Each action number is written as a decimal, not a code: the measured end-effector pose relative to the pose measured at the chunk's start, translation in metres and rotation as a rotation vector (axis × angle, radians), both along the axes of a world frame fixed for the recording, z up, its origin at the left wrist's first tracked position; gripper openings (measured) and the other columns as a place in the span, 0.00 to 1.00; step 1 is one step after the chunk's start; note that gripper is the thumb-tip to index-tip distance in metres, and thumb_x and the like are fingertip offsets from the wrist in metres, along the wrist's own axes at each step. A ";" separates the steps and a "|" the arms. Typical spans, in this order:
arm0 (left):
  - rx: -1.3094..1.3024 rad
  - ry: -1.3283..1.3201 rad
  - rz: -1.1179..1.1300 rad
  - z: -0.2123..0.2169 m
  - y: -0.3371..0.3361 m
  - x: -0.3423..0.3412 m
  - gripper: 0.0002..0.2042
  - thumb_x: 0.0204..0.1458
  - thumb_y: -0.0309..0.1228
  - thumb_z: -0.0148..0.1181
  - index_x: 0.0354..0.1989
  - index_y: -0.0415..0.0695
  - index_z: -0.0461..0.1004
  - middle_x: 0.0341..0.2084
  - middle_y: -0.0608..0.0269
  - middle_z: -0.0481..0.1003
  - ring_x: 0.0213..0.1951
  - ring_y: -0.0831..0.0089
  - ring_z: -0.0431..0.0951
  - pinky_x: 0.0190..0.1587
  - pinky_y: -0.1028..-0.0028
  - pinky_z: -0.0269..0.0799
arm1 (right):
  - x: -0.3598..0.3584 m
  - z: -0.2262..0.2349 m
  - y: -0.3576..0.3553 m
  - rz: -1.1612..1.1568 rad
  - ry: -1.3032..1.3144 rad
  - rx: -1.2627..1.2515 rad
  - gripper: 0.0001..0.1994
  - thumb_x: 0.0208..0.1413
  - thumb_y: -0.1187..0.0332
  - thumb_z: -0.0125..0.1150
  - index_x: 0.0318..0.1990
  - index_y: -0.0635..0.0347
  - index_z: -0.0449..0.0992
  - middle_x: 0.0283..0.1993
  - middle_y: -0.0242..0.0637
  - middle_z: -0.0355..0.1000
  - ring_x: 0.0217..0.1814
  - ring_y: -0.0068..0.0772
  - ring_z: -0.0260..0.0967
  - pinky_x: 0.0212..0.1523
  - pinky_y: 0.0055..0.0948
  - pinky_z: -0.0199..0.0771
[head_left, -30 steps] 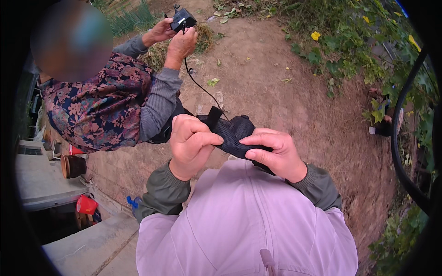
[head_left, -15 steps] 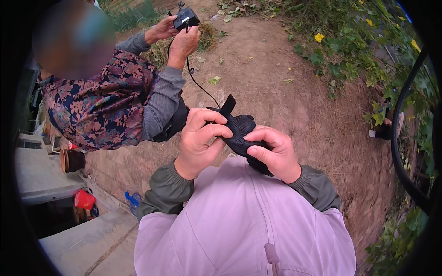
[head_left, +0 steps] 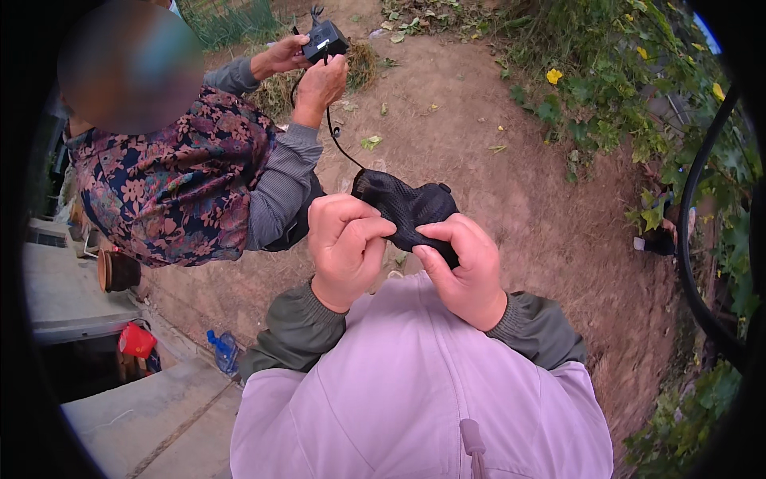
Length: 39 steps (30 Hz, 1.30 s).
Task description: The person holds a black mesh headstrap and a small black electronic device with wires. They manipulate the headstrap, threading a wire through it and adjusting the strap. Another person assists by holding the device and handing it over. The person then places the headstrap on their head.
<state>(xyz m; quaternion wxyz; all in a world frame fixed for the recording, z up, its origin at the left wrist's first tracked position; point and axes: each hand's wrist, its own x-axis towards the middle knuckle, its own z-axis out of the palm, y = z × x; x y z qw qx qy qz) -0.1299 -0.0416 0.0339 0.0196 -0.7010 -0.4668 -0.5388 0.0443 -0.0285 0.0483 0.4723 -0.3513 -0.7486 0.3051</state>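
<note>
A black mesh fabric piece (head_left: 405,206) is held in front of my chest by both hands. My left hand (head_left: 347,243) pinches its left end with curled fingers. My right hand (head_left: 465,267) grips its right lower part with thumb and fingers. A thin black cord (head_left: 335,140) runs from the fabric up to a small black box (head_left: 325,40) held by another person's two hands at the top. That person wears a dark flowered vest over grey sleeves (head_left: 283,180) and stands close on my left.
Bare brown earth (head_left: 511,199) slopes ahead, with green plants and yellow flowers (head_left: 606,88) on the right. A black hose (head_left: 694,239) curves at the right edge. Concrete steps (head_left: 120,407), a red container (head_left: 137,341), a blue bottle (head_left: 223,351) and a brown pot (head_left: 118,271) lie at lower left.
My hands have drawn closer together and bunched the black fabric; its loose strap end no longer sticks up. The other person's hands still hold the small black box.
</note>
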 end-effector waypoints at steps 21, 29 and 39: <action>0.014 -0.008 -0.075 0.020 0.016 0.001 0.14 0.28 0.14 0.63 0.27 0.43 0.74 0.26 0.65 0.71 0.30 0.65 0.71 0.31 0.70 0.68 | -0.002 -0.004 0.014 -0.056 0.059 0.121 0.13 0.40 0.80 0.66 0.35 0.65 0.72 0.26 0.40 0.68 0.25 0.39 0.66 0.26 0.31 0.65; -0.068 -0.053 -0.077 0.021 0.020 0.002 0.12 0.31 0.14 0.63 0.27 0.42 0.74 0.26 0.64 0.72 0.29 0.65 0.72 0.30 0.71 0.68 | 0.003 -0.006 0.019 0.004 0.052 0.116 0.12 0.40 0.80 0.66 0.34 0.65 0.71 0.25 0.40 0.67 0.24 0.39 0.65 0.26 0.31 0.65; -0.350 -0.293 -0.094 0.005 0.022 0.009 0.11 0.37 0.14 0.60 0.30 0.42 0.73 0.28 0.64 0.68 0.30 0.72 0.72 0.33 0.76 0.69 | 0.000 -0.029 0.016 0.013 0.310 -0.342 0.08 0.51 0.76 0.60 0.38 0.66 0.71 0.30 0.30 0.64 0.30 0.19 0.59 0.32 0.18 0.60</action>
